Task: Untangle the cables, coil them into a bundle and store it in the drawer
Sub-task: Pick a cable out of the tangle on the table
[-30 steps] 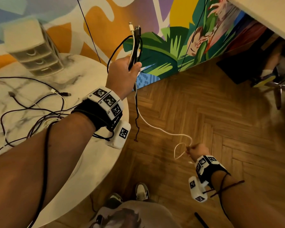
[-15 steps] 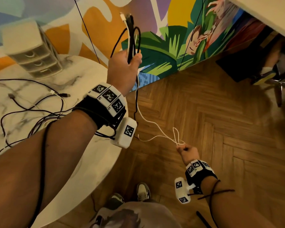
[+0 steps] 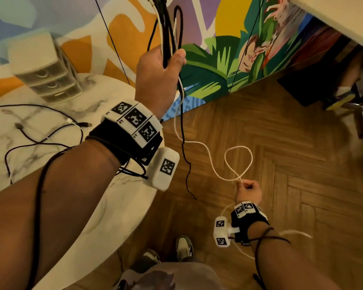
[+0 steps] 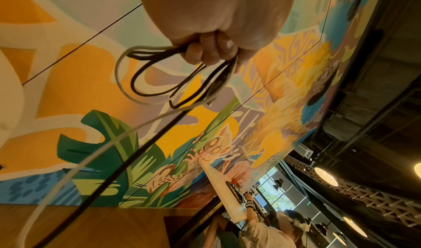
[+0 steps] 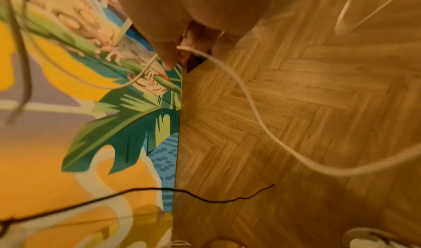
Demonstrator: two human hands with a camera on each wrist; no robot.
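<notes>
My left hand (image 3: 168, 61) is raised high and grips a bundle of black and white cables (image 3: 168, 28), whose loops (image 4: 164, 82) hang past my curled fingers (image 4: 205, 53). From it a white cable (image 3: 214, 164) runs down, forms a loop, and ends in my right hand (image 3: 247, 188), which pinches it low over the floor; the pinch on the white cable (image 5: 227, 66) also shows in the right wrist view. A black cable end (image 3: 187, 168) dangles free. More tangled cables (image 3: 40, 141) lie on the marble table (image 3: 105, 206). The small drawer unit (image 3: 44, 76) stands at the table's back.
A painted mural wall (image 3: 218, 59) rises behind the table. Herringbone wood floor (image 3: 302, 174) spreads to the right. My shoes (image 3: 182, 248) show below. Another person's foot and a chair base (image 3: 348, 101) are at the far right, under a white desk edge (image 3: 344, 17).
My left hand has risen with the bundle. My right hand has moved left and up toward it, and the slack white cable now forms a wider loop.
</notes>
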